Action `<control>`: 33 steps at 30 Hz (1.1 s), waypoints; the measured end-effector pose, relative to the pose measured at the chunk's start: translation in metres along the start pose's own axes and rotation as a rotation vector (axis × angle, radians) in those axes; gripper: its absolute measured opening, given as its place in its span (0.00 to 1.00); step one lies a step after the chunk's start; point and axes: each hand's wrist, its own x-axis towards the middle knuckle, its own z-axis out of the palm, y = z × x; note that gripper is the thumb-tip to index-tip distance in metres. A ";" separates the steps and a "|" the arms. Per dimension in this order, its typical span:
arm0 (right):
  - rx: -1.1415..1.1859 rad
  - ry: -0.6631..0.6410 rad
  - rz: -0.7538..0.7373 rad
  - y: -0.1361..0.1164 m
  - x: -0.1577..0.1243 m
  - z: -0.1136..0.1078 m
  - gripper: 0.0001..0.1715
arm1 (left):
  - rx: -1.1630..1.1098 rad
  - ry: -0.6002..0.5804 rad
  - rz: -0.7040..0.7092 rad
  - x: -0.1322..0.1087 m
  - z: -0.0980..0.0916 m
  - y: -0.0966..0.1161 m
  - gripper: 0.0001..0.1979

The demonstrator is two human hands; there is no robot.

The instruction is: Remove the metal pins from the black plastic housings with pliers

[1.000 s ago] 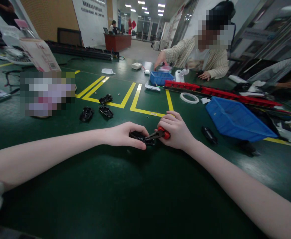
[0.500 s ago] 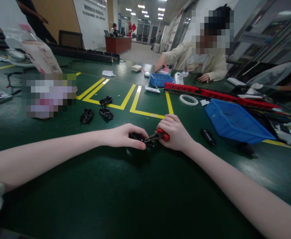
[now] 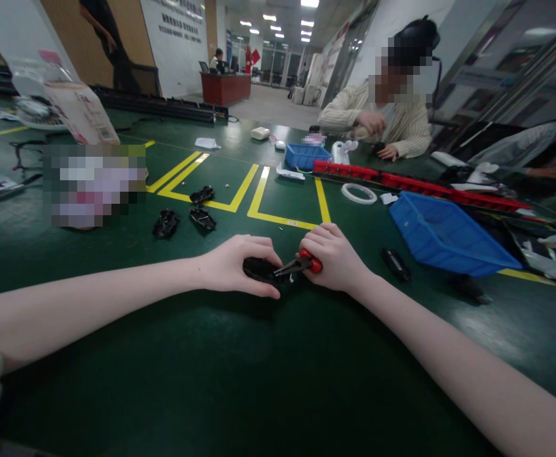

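Observation:
My left hand (image 3: 237, 263) grips a black plastic part (image 3: 258, 269) between thumb and fingers, just above the green table. My right hand (image 3: 334, 257) is closed round the red handles of a pair of pliers (image 3: 298, 262). The pliers' jaws point left and meet the right end of the black part; whether they pinch anything is too small to tell. Beyond my left hand lie more black plastic parts: one (image 3: 166, 223) on the left, one (image 3: 202, 219) beside it, and another (image 3: 202, 195) behind.
A large blue bin (image 3: 454, 235) stands at the right, near a black cylindrical piece (image 3: 396, 264) and a white tape ring (image 3: 358, 193). A long red strip (image 3: 416, 183) lies behind. Across the table sits a person (image 3: 377, 120) near a small blue bin (image 3: 306, 155). A bottle (image 3: 80, 108) stands left.
My left hand has opened slightly round the black part, which is turned and shows more of its smooth side. The person opposite has drawn a hand back from the small blue bin.

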 end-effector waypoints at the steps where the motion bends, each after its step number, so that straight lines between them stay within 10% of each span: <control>1: -0.006 0.000 0.005 0.000 0.000 0.000 0.02 | 0.052 0.020 -0.004 -0.001 0.001 0.001 0.20; 16: -0.197 0.003 0.085 -0.004 0.000 0.000 0.03 | 0.134 0.023 -0.326 -0.003 0.013 0.008 0.23; 33: -0.017 -0.117 0.261 -0.008 0.002 -0.002 0.05 | 0.119 0.041 -0.301 0.001 0.010 0.004 0.20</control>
